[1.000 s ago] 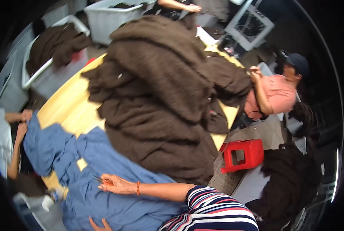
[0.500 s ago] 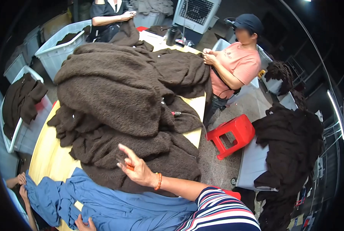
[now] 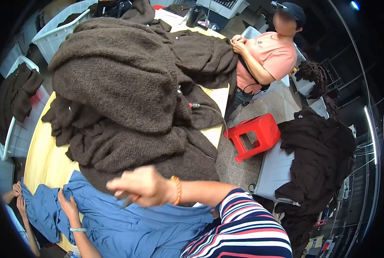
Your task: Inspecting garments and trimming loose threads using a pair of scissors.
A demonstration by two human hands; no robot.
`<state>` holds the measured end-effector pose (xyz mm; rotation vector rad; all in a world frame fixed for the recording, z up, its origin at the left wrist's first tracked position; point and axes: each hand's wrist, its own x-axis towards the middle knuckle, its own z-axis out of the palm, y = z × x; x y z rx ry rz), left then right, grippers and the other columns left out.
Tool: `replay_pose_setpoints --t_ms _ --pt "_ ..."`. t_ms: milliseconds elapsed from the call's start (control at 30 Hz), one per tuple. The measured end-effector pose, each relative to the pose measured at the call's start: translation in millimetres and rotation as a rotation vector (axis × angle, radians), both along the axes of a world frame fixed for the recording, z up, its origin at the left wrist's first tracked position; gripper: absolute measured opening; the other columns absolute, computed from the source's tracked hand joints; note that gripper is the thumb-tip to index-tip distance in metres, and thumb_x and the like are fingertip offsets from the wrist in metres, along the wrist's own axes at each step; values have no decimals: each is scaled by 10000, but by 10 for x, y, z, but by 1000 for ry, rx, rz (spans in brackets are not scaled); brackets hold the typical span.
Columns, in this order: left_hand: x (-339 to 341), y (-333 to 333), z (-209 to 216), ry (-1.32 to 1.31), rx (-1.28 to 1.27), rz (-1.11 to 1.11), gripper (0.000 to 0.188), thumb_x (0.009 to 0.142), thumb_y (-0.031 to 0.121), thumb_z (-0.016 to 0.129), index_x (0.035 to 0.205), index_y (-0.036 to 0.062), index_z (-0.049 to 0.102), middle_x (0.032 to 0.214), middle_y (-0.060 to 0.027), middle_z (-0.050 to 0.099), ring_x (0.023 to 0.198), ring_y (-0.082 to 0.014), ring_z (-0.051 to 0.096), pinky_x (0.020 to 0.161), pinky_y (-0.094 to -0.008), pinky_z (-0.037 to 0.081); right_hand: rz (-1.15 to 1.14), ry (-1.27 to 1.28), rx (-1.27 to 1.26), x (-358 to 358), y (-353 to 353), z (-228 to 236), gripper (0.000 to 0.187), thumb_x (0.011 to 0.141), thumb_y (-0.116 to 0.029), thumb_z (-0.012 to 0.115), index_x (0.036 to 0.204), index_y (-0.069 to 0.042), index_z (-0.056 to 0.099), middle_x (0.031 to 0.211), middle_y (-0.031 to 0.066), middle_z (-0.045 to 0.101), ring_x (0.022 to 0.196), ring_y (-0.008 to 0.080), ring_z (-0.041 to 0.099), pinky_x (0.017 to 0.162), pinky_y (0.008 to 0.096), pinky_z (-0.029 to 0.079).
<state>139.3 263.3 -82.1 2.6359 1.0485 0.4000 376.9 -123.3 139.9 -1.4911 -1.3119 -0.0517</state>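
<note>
Blue cloth [image 3: 127,228] lies in folds over the near edge of the table. My left hand [image 3: 69,205], with a pale band at the wrist, rests on its left part, fingers stretched out. Above the cloth, my right hand [image 3: 142,187] is closed and smeared by motion; an orange beaded bracelet circles its wrist. A small dark pointed tool [image 3: 126,202] sticks out below its fingers, too blurred to name its kind. Beyond my right hand rises a big heap of dark brown knitted fabric [image 3: 114,81].
At the left, another person's hands [image 3: 18,195] hold the blue cloth's end. A person in a pink shirt [image 3: 265,58] stands across at the right. A red stool [image 3: 260,133] and a bin draped with dark fabric [image 3: 265,178] stand right of the yellow table [image 3: 39,146].
My left hand has come up from the lower edge onto the blue cloth. My right hand has moved nearer and its spread fingers have closed. The view has shifted slightly.
</note>
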Motion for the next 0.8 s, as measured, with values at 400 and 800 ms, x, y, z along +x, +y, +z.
replay_pose_setpoints --t_ms 400,800 --pt "204 -246 129 44 -149 96 544 757 -56 669 1269 18 500 1193 -253 560 1145 -435 501 1022 -454 377 26 159 -849 -1069 -140 -1337 585 810 -181 688 1298 31 444 969 214 543 749 377 648 635 445 530" --pt "-466 -151 235 -587 -654 154 248 719 -57 637 878 77 502 870 -9 491 824 -121 480 735 -262 437 -15 285 -621 -901 -173 -1191 242 775 -80 688 1011 -115 645 869 76 583 745 279 632 615 383 528"
